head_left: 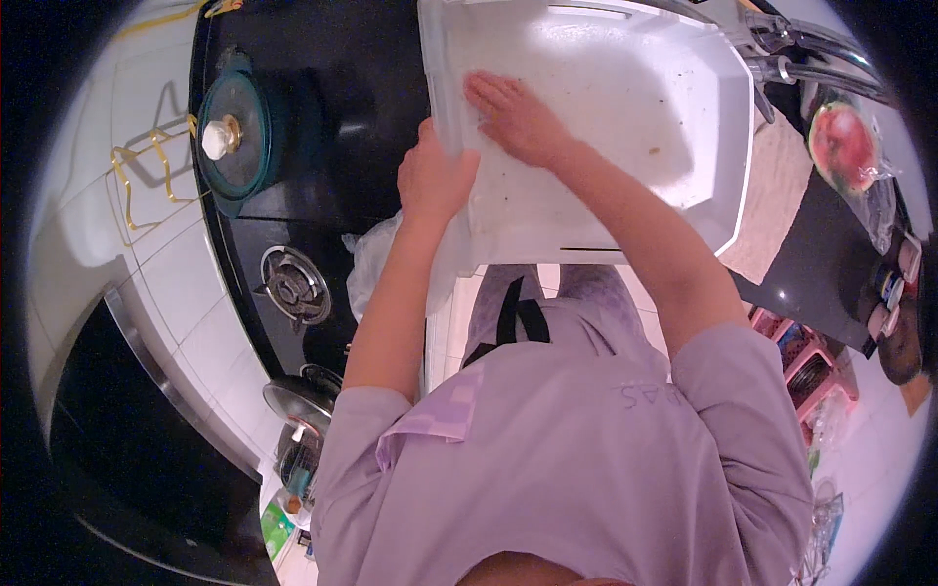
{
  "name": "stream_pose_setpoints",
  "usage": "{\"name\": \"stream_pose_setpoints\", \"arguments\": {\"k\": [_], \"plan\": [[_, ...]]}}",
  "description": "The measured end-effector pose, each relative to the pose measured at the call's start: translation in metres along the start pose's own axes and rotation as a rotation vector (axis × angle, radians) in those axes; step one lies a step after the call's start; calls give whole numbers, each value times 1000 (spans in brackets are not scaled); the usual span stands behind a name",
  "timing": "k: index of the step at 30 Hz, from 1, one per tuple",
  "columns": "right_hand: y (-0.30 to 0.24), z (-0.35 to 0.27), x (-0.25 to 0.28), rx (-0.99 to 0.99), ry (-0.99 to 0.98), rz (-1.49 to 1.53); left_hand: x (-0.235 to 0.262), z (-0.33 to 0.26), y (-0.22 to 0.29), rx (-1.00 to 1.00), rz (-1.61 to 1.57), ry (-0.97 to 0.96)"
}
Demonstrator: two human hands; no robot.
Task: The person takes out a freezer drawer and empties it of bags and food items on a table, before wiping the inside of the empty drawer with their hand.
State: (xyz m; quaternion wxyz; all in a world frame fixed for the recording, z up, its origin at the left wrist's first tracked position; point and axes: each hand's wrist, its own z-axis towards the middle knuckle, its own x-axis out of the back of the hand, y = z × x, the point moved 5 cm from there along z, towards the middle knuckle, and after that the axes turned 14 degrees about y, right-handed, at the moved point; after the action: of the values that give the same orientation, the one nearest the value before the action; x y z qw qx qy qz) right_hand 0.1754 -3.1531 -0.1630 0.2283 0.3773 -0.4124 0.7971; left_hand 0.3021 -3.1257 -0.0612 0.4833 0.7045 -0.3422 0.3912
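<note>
A large white plastic bin (625, 107) is tilted in front of me, its inside facing me, with small dark specks and a brownish bit on the surface. My left hand (437, 181) is closed round the bin's left edge, its fingers partly hidden by the wall. Inside the bin, my right hand (518, 119) lies with fingers stretched out flat against the left part of the inner surface, holding nothing. A crumpled clear plastic bag (373, 262) hangs beside my left forearm.
On the black stove at left are a dark green lidded pot (234, 146) and a gas burner (296, 285). Metal faucet pipes (811, 61) reach over the bin's upper right. A cut watermelon (842, 146) and a beige cloth (774, 195) lie at right, above a pink rack (806, 366).
</note>
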Motion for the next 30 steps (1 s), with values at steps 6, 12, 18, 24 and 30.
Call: {"name": "stream_pose_setpoints", "arguments": {"k": [6,12,18,24,30], "plan": [[-56,-56,-3,-248,-107,337,-4,1,-1,21,-16,-10],[-89,-77,11,33,-414,614,-4,1,-6,-28,9,24],[-101,-72,-2,98,-519,718,-1,2,-1,-22,12,24],[-82,-86,20,194,-628,598,0,0,0,52,-9,-16],[-36,-89,61,161,-888,222,1,0,0,48,36,-22]]}}
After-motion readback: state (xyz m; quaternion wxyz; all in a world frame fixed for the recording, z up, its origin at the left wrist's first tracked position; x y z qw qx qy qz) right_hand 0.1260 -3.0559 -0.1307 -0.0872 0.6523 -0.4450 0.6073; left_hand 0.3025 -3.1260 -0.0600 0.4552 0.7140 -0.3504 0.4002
